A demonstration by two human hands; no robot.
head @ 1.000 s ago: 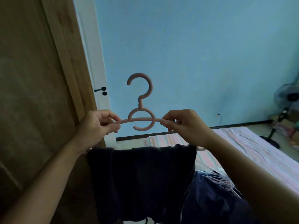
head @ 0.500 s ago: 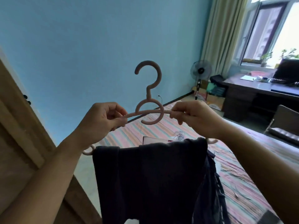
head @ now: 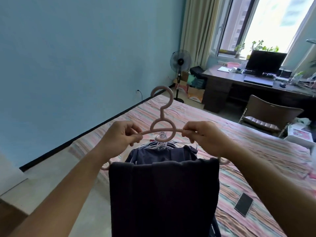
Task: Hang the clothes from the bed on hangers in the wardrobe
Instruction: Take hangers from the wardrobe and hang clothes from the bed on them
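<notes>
Between the two raised hands, a pink hanger is being held upright, its hook pointing up and its ring sitting midway between the fists. On the left arm of the hanger, the left hand is pinching the thin bar, with thumb and forefinger closing on it near the ring and the other fingers curling beneath. On the right arm, the right hand is gripping the bar the same way, its fingers bunching tightly around the plastic just beside the ring. Below the hands, a dark garment is draping over the lower bar of the hanger and hanging straight down, with the pink hanger tips poking out at either side of the cloth. Behind it, another dark piece of clothing is lying on the striped bed with a bundle of pale hangers resting on top. Farther right on the bed, a phone is lying flat. No brand, label or writing is showing legibly on the hanger or the cloth.
</notes>
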